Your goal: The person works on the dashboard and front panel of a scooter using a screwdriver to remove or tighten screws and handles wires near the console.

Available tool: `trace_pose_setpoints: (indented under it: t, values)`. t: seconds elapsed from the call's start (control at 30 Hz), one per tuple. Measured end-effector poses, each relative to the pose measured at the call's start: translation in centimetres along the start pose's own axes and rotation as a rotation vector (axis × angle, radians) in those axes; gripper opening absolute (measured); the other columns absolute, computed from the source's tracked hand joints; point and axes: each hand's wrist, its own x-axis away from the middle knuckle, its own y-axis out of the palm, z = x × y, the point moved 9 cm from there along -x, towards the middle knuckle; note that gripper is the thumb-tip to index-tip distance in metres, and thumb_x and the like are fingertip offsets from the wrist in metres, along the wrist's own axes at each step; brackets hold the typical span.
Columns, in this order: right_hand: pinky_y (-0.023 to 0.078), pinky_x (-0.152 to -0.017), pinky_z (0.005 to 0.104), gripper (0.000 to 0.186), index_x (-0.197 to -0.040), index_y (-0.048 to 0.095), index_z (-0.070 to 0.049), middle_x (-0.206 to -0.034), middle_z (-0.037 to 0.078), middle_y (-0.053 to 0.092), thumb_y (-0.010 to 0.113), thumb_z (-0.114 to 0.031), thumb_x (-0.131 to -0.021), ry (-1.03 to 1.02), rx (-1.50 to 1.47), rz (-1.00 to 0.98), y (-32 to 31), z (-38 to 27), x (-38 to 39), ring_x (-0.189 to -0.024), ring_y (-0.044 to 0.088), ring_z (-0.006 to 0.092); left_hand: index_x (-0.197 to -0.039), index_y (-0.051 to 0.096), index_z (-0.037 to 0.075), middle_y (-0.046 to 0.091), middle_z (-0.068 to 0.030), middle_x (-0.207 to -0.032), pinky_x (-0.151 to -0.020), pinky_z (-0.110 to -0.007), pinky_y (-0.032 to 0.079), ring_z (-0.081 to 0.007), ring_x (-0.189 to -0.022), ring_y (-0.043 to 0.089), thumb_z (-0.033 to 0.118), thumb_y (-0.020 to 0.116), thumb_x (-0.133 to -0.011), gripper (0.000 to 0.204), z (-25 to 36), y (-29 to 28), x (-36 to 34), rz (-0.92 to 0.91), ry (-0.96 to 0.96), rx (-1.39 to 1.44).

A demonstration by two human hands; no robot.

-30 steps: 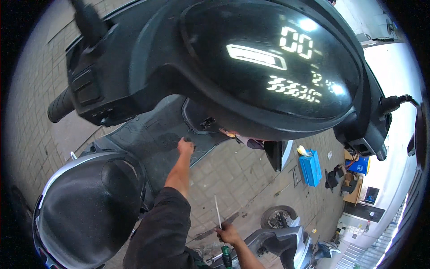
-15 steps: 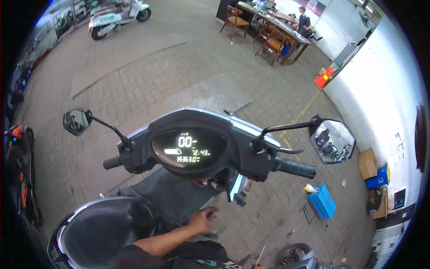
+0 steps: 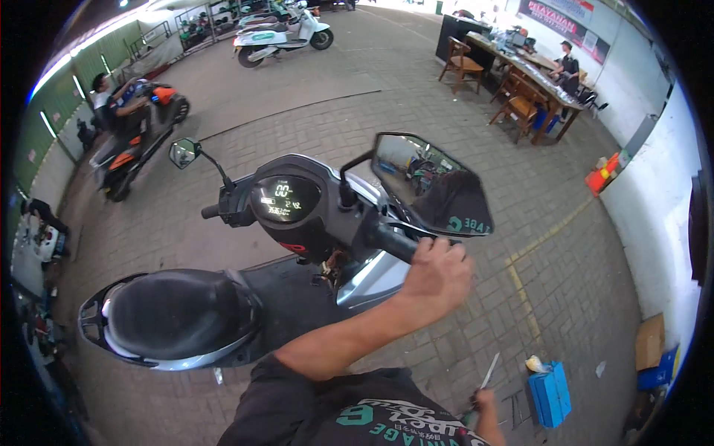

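A silver and black scooter [image 3: 381, 276] stands in front of me, with its lit dashboard display [image 3: 286, 198] facing up. My left hand [image 3: 440, 276] is closed around the outer end of the black right-side handlebar grip [image 3: 392, 241]. Just above that hand is the right mirror [image 3: 431, 182], which reflects my dark shirt. Low at the right, my right hand [image 3: 486, 416] is wrapped round a screwdriver [image 3: 489, 369], its thin metal shaft pointing up. The black seat [image 3: 175, 312] and flat footboard [image 3: 290, 301] lie to the left. Loose wiring [image 3: 327, 273] shows below the handlebar.
A blue toolbox [image 3: 550, 395] sits on the paved floor beside my right hand. At the left, a person rides an orange and black scooter [image 3: 134, 145]. Farther off are a white scooter [image 3: 279, 37], a long table with chairs [image 3: 465, 65], and an orange cone [image 3: 604, 177] by the wall.
My left hand has risen from beside the footboard to the handlebar grip. The view has shifted, bringing the rider at left and my right hand with the screwdriver into fuller sight.
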Motion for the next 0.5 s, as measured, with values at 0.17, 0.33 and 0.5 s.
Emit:
trace_pose_setpoints:
  t: [0.17, 0.33, 0.5]
  values:
    - [0.046, -0.042, 0.0400, 0.015, -0.076, 0.049, 0.003, -0.062, 0.013, 0.054, 0.061, -0.007, -0.078, 0.078, -0.423, -0.433, -7.1, -10.4, -0.8, -0.050, 0.056, 0.0249, -0.092, 0.062, 0.007, 0.058, -0.0104, -0.073, -0.065, -0.035, 0.042, -0.0247, -0.068, 0.055, 0.027, 0.063, -0.072, 0.028, 0.4, 0.9, 8.6, -0.118, -0.073, -0.043]
    - [0.047, -0.047, 0.0413, 0.017, -0.079, 0.049, 0.002, -0.066, 0.013, 0.055, 0.060, -0.010, -0.078, 0.291, -0.528, -0.723, -1.6, -10.0, 1.1, -0.053, 0.055, 0.0250, -0.093, 0.062, 0.004, 0.051, -0.0079, -0.055, -0.061, -0.034, 0.042, -0.0259, -0.054, 0.051, 0.010, 0.064, -0.067, 0.027, 0.9, -2.4, 16.8, -0.071, -0.675, -0.061]
    - [0.047, -0.058, 0.0374, 0.016, -0.081, 0.052, 0.001, -0.069, 0.009, 0.055, 0.057, -0.015, -0.080, 0.458, -0.869, -0.748, 2.7, -13.5, -3.6, -0.058, 0.053, 0.0235, -0.112, 0.045, 0.000, 0.046, -0.0202, -0.102, -0.080, -0.043, 0.036, -0.0318, -0.094, 0.047, 0.008, 0.061, -0.068, 0.047, 1.5, -4.0, 22.0, 0.029, -0.589, -0.454]
